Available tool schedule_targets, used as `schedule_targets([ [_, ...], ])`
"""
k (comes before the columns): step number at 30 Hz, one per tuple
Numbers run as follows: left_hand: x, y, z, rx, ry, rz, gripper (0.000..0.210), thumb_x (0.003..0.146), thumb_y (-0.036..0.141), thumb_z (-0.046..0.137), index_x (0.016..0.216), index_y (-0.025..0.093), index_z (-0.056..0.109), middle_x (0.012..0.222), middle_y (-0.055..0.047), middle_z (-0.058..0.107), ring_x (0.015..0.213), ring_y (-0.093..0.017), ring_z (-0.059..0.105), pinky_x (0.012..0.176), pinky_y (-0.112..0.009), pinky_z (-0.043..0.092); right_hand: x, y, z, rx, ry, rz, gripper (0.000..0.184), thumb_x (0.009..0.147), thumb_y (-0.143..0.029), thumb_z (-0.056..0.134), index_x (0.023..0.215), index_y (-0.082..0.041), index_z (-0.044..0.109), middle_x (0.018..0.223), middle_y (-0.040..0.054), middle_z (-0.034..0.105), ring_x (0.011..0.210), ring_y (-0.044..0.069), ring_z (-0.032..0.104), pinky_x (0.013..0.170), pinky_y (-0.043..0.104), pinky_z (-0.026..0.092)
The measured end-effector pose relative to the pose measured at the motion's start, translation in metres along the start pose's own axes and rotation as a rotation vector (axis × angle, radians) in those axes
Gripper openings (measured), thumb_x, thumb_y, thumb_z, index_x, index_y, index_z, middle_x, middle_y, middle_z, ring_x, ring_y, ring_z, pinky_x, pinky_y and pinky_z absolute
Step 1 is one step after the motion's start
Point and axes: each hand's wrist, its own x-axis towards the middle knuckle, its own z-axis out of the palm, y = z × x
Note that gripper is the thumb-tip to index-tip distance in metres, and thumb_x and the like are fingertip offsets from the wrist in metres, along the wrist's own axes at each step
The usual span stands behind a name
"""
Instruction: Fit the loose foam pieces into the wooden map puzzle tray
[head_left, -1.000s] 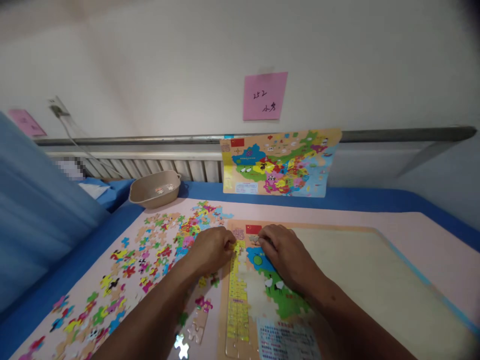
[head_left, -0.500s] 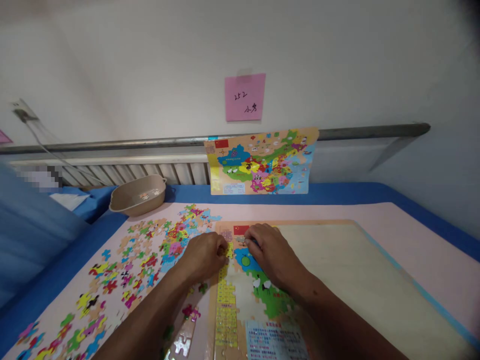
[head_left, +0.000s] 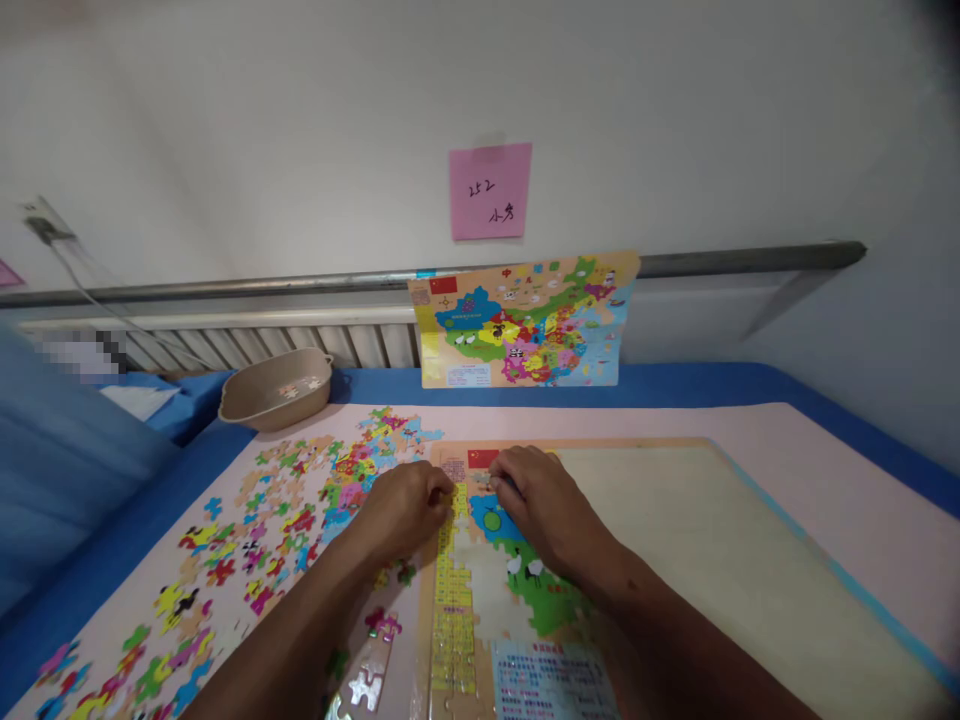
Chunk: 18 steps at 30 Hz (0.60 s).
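A partly assembled map jigsaw puzzle [head_left: 544, 600] lies in a pale board with a tan and blue border [head_left: 787, 520]. My left hand [head_left: 409, 505] rests at the board's left edge, fingers curled closed beside the yellow printed strip [head_left: 454, 640]; whatever is inside them is hidden. My right hand [head_left: 544, 500] is over the upper part of the puzzle, thumb and fingers pressed together just below the red flag [head_left: 482, 459]. Its fingertips touch a small tan and grey patch, and I cannot make out what they pinch. Below them is a blue section [head_left: 489, 520].
Many loose jigsaw pieces [head_left: 296, 525] spread over the pink sheet at left. A beige basket [head_left: 259, 405] with a few pieces stands behind them. A map picture [head_left: 525, 330] hangs from the metal rail [head_left: 750, 262], under a pink note [head_left: 490, 190] on the wall.
My left hand has shifted very slightly, its fingers curled a little tighter. My right hand stays in the same spot. The puzzle and loose pieces look unchanged.
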Motion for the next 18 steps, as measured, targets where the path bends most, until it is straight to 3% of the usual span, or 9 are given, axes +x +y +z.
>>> schedule_targets([
  [10, -0.001, 0.008, 0.012, 0.023, 0.014, 0.036, 0.023, 0.083, 0.014, 0.061, 0.092, 0.026, 0.079, 0.1, -0.004, 0.077, 0.099, -0.023, 0.069, 0.082, -0.029, 0.047, 0.0, 0.001, 0.002, 0.011, -0.01, -0.001, 0.017, 0.094, -0.011, 0.053, 0.08, -0.021, 0.052, 0.086, 0.0031, 0.061, 0.083, 0.021, 0.05, 0.077, 0.033, 0.03],
  [18, 0.002, 0.005, 0.015, 0.042, 0.007, 0.064, 0.023, 0.085, 0.017, 0.061, 0.093, 0.026, 0.08, 0.095, -0.004, 0.077, 0.095, -0.022, 0.069, 0.082, -0.029, 0.048, 0.0, 0.002, 0.005, 0.007, -0.003, -0.013, 0.016, 0.095, -0.012, 0.053, 0.082, -0.021, 0.053, 0.088, 0.0034, 0.062, 0.085, 0.022, 0.05, 0.078, 0.033, 0.031],
])
